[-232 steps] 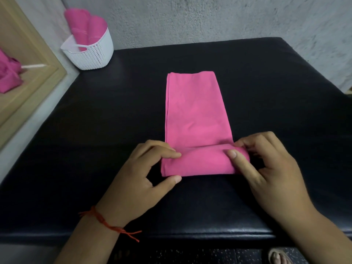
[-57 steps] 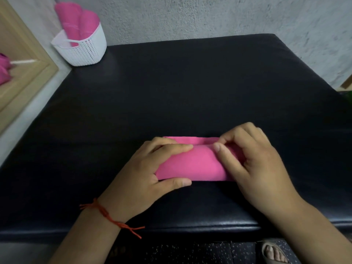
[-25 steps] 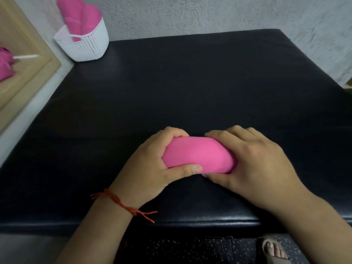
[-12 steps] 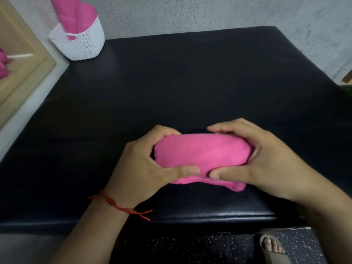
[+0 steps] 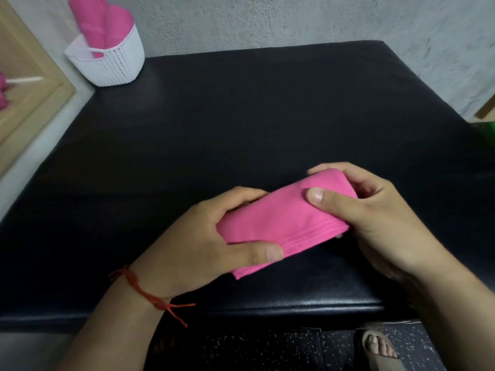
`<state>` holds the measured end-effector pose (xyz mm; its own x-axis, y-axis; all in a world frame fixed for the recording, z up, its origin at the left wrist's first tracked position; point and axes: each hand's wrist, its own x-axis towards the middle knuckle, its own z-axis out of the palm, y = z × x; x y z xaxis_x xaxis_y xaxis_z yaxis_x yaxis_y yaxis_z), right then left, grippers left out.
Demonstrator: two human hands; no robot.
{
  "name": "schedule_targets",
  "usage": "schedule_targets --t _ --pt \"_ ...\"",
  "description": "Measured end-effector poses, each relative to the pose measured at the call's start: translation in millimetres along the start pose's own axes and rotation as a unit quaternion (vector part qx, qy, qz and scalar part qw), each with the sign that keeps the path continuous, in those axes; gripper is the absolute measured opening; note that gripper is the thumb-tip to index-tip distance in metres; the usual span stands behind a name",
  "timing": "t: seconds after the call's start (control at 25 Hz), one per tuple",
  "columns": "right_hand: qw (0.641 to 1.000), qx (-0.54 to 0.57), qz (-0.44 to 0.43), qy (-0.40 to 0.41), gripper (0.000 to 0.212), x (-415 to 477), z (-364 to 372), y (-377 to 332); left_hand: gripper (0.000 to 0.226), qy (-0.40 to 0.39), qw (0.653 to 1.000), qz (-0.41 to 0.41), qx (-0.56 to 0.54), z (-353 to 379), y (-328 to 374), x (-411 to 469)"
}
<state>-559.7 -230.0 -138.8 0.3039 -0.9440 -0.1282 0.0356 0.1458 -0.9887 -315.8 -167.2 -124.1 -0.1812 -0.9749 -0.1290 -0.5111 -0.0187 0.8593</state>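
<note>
Dim, soft indoor light with faint glare on the black cushion's (image 5: 267, 303) front edge; wide-angle bending at the borders.

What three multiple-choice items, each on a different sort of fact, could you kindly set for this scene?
1. Where is the white basket?
A. At the far left corner of the black padded top.
B. At its near right corner.
C. On the floor.

2. How many pink rolls stand in the basket?
A. One.
B. Two.
C. Four.

3. What state is the nearer pink cloth in?
A. Spread flat.
B. Lying untouched.
C. Rolled up, gripped by the left hand and the right hand.

Key:
1 A, it stands by the wall at the far left.
2 B, two rounded tops show above its rim.
3 C, each hand's fingers and thumb curl round one end of the roll.
</note>
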Motion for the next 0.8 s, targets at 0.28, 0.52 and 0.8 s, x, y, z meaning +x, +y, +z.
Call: schedule_targets --t 0.28,0.52,0.8 --pt "0.999 -0.01 0.046 0.023 0.033 -3.3 18.4 2.8 0.103 0.077 0.915 0.09 0.386 18.0 2.6 0.0" --pt "0.999 -0.043 -0.004 -0.026 0.035 -7.2 22.9 -5.0 0.09 0.046 0.991 0.033 0.123 16.3 6.7 -3.2" --pt "0.995 0.089 -0.018 -0.029 0.041 -6.5 34.8 8.9 0.053 0.061 0.979 0.05 -0.189 43.1 14.9 4.2"
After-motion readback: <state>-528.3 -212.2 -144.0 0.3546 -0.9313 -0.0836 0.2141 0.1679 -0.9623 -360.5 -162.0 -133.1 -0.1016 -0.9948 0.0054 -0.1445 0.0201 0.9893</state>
